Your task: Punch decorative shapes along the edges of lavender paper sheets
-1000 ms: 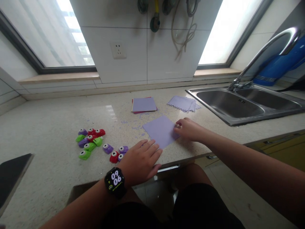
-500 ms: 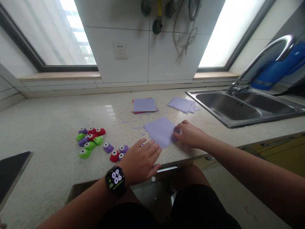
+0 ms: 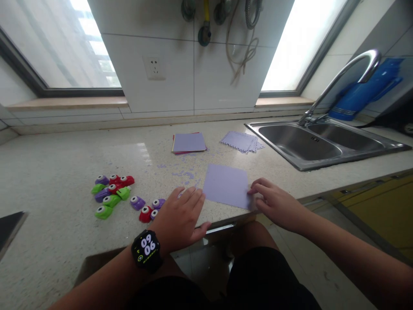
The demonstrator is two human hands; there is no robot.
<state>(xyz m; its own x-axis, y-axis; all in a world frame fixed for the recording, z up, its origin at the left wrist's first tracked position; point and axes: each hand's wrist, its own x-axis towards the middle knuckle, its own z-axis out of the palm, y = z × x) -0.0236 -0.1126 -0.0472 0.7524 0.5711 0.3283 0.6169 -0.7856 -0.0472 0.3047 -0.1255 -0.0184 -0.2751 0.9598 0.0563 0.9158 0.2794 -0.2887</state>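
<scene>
In the head view, the purple sheet [image 3: 226,186] has turned straighter at the countertop's [image 3: 74,165] front edge, between the flat left hand [image 3: 180,215] and loosely curled right hand [image 3: 274,202].

Steel 2-bowl sink [image 3: 300,137] on R w/ chrome tap [image 3: 374,60], blue container [image 3: 368,92] leaning behind. Wall socket [image 3: 154,68] btwn L window [image 3: 61,47] & R window [image 3: 303,47]. Yellow pipe [image 3: 207,10] & looped cord [image 3: 250,54] up top. Dark slab [image 3: 9,226] far L, cut off.

The speckled countertop [image 3: 64,159] carries a purple sheet [image 3: 226,185], a paper stack [image 3: 189,142], edge-cut sheets [image 3: 239,141], scraps [image 3: 189,175] and punches [image 3: 111,200].
</scene>
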